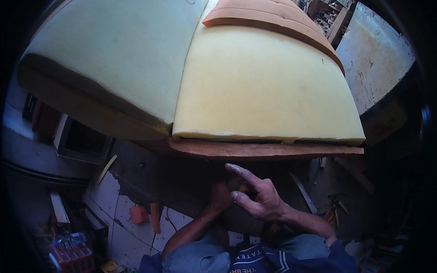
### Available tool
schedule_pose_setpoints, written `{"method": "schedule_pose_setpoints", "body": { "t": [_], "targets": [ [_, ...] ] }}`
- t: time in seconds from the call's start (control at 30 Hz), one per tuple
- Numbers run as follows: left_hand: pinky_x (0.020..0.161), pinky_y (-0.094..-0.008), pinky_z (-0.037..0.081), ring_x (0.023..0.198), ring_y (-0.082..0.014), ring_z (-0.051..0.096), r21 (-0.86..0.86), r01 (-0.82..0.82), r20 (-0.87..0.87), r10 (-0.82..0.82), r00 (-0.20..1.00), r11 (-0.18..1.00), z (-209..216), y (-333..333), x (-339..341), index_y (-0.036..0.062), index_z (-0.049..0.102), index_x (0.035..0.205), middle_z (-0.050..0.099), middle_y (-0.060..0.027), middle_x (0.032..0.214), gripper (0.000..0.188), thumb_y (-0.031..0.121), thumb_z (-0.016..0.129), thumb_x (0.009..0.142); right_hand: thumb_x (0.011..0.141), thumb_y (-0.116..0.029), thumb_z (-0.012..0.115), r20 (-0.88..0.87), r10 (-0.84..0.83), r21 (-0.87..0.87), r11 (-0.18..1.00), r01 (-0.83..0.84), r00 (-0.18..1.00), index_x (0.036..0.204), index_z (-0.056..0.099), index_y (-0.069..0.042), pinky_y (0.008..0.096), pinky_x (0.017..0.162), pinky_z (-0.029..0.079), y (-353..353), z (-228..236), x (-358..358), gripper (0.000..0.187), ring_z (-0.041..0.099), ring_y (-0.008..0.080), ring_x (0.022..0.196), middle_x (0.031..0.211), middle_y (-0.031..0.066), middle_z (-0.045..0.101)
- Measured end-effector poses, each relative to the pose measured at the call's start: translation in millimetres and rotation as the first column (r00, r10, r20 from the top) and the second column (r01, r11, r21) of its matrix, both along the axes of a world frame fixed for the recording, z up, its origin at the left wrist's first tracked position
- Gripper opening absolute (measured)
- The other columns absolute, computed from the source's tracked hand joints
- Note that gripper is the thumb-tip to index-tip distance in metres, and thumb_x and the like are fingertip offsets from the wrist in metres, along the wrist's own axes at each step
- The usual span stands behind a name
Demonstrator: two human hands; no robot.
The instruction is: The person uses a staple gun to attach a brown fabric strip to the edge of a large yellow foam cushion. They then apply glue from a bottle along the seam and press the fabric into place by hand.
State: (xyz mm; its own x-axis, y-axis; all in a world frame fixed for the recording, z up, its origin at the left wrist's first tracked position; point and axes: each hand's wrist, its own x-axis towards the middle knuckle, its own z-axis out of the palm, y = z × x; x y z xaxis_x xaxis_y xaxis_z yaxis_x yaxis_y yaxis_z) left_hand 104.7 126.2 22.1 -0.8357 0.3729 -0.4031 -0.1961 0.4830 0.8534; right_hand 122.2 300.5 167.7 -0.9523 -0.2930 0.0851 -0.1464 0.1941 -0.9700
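Observation:
My right hand (261, 198) is held out over my lap, its index finger stretched forward and its thumb apart; the other fingers are mostly hidden. Close beside it, my left hand (221, 194) is curled in shadow, and what it may be holding cannot be made out. Just beyond both hands juts the front edge of a large padded piece. Its yellow foam sheet (268, 82) lies above a reddish-brown edge layer (268, 149). To the left, a paler foam section (118, 50) meets the yellow one along a seam. An orange foam piece (277, 17) rests across the far part.
A stained pale panel (375, 54) leans at the far right. On the floor are a long blade (304, 193), some hand tools (334, 209), orange foam scraps (139, 214) and a yellow strip (107, 169). A red compartment box (73, 255) stands at the lower left.

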Motion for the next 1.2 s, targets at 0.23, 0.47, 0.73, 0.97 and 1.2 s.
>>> {"method": "schedule_pose_setpoints", "body": {
  "t": [0.23,0.47,0.73,0.97,1.2],
  "targets": [
    [0.081,-0.042,0.061,0.095,-0.0326,0.077,-0.021,0.04,-0.026,-0.04,0.999,0.999,5,-16,11,0.006,0.074,0.114,0.077,-0.018,0.101,0.043,0.035,0.082,0.083,0.094,-0.021,0.069,-0.156,0.011,0.439,0.897,0.059,0.988,0.16,0.021,0.01,0.0486,0.055,0.057,-83,0,-37,0.088,0.067,0.0361,0.052,0.062,0.0178,0.066],
    [0.078,-0.0409,0.06,0.092,-0.0289,0.077,-0.006,0.008,-0.091,-0.008,0.996,1.0,7,-31,22,0.0048,0.073,0.11,0.077,-0.0162,0.097,0.04,0.035,0.08,0.084,0.094,-0.021,0.062,-0.329,0.114,0.58,0.808,0.105,0.938,0.162,0.008,0.011,0.0519,0.047,0.054,-143,-20,-62,0.093,0.066,0.0353,0.048,0.064,0.0186,0.068],
    [0.074,-0.0395,0.06,0.087,-0.0248,0.076,0.052,0.06,-0.203,-0.048,0.978,0.997,19,-22,6,0.0035,0.073,0.106,0.076,-0.0142,0.092,0.037,0.035,0.078,0.086,0.092,-0.018,0.061,-0.206,0.354,0.483,0.848,-0.219,0.912,0.15,0.047,-0.005,0.0532,0.063,0.06,-85,-19,-47,0.061,0.073,0.043,0.069,0.079,0.0242,0.073],
    [0.077,-0.0399,0.06,0.089,-0.0286,0.078,0.13,-0.028,-0.28,0.064,0.958,0.991,16,4,3,0.0022,0.074,0.109,0.077,-0.0173,0.093,0.042,0.035,0.081,0.084,0.095,-0.019,0.073,-0.087,-0.238,0.262,0.932,0.252,0.967,0.132,0.068,-0.005,0.038,0.056,0.058,24,-43,11,0.04,0.074,0.0289,0.064,0.083,0.0211,0.074],
    [0.082,-0.0409,0.061,0.094,-0.0323,0.079,0.11,0.004,-0.41,0.042,0.911,0.994,20,27,4,0.0026,0.075,0.11,0.077,-0.0196,0.097,0.042,0.028,0.086,0.079,0.097,-0.016,0.07,0.134,-0.292,0.255,0.934,0.252,0.947,0.14,0.062,-0.003,0.0328,0.057,0.054,52,-44,28,0.046,0.073,0.0179,0.064,0.079,0.0181,0.073]
  ]
}}
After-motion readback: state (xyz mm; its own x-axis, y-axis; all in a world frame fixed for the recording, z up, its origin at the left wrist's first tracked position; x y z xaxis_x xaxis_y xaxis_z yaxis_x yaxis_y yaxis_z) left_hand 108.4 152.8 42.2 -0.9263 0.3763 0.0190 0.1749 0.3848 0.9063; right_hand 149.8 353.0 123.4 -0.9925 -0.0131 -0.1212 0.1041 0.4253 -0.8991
